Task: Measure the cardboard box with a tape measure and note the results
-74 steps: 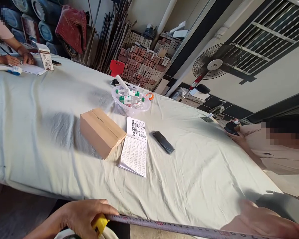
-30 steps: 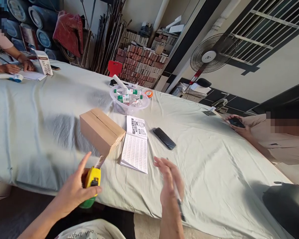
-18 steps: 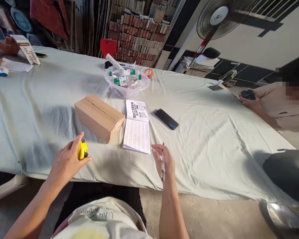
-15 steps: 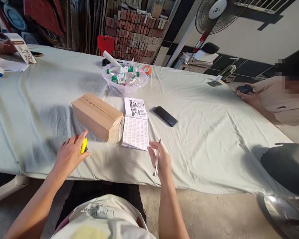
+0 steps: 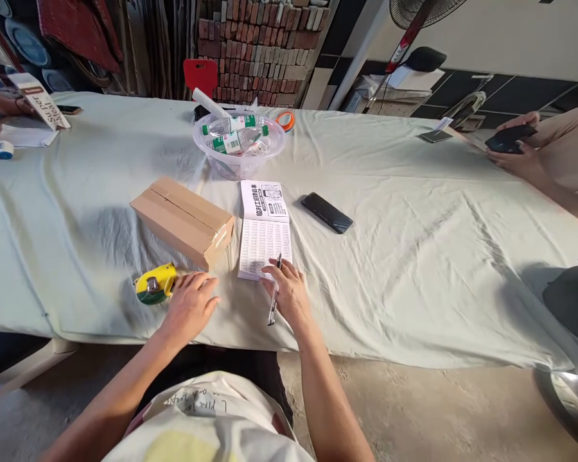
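Note:
My left hand point(image 5: 191, 303) is open, its fingers spread just above the cloth. Beside its fingertips lies a yellow and dark green tape measure point(image 5: 156, 283). My right hand point(image 5: 289, 292) has a pen point(image 5: 274, 292) between thumb and fingers, tip pointing away from me. That hand is over the lower right part of an open booklet point(image 5: 264, 244) with a printed top page and rows of small characters below. Left of the booklet sits a closed cardboard box point(image 5: 180, 221). A black phone point(image 5: 326, 212) rests to the booklet's right.
A clear plastic basin point(image 5: 238, 163) holding several bottles stands behind the booklet, with an orange tape roll point(image 5: 286, 120) beside it. One person's hands hold a dark object point(image 5: 510, 138) at the right. Another's hands are near a folded card point(image 5: 41, 99) at far left.
My left hand has let go of the tape measure, which now lies on the cloth, and has moved right. My right hand has brought the pen left, over the booklet.

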The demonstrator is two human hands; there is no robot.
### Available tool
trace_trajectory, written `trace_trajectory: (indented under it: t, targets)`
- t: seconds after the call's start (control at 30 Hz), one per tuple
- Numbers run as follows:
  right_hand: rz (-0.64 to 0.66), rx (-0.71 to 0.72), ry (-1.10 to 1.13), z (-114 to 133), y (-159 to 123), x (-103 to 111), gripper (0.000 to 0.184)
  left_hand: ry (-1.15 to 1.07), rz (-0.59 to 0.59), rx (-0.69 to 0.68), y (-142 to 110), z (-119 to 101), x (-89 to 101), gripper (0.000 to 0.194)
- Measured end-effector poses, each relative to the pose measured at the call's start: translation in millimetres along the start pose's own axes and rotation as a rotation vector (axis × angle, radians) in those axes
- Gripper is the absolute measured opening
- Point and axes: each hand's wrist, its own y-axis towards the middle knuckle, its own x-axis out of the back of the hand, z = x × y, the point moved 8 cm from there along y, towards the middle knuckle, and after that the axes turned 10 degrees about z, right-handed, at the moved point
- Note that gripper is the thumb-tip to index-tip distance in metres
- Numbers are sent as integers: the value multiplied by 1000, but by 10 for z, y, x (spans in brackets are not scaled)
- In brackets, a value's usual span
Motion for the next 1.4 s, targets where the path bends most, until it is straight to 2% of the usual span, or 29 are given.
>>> trace_trajectory:
  t: [0.1, 0.27, 0.47, 0.63, 0.8, 1.0, 1.1, 1.23, 1.3, 1.4]
  targets:
    - [16, 10, -29, 2, 44, -50, 15, -78, 76, -13, 79, -82, -122, 30]
    - [-37, 30, -12, -50, 62, -65, 14, -53, 148, 179, 216, 169, -201, 28]
    - [-123, 46, 19, -91, 106, 11, 15, 3, 124, 223, 436, 348, -170, 33]
    - [-137, 67, -11, -69, 205, 216, 14, 20, 47, 260, 802, 455, -36, 43]
    - [-218, 104, -28, -69, 331, 559, 15, -39, -6, 202, 1170, 421, 52, 46]
    - [-320, 167, -123, -32, 586, 982, 11, -260, -62, -53, 1613, 69, -38, 63]
    - [-364, 190, -159, -4, 726, 1146, 9, -340, -127, -72, 1924, 17, -73, 52]
    - [-448, 204, -181, -58, 815, 1288, 8, -418, -218, -11, 2260, 66, -82, 19]
    - [-571, 186, -93, -194, 766, 1365, 5, -450, -272, 44, 2341, 128, -78, 9]
    - [-832, 51, 156, -611, 600, 1408, 12, -478, -347, 125, 2396, 235, -81, 12]
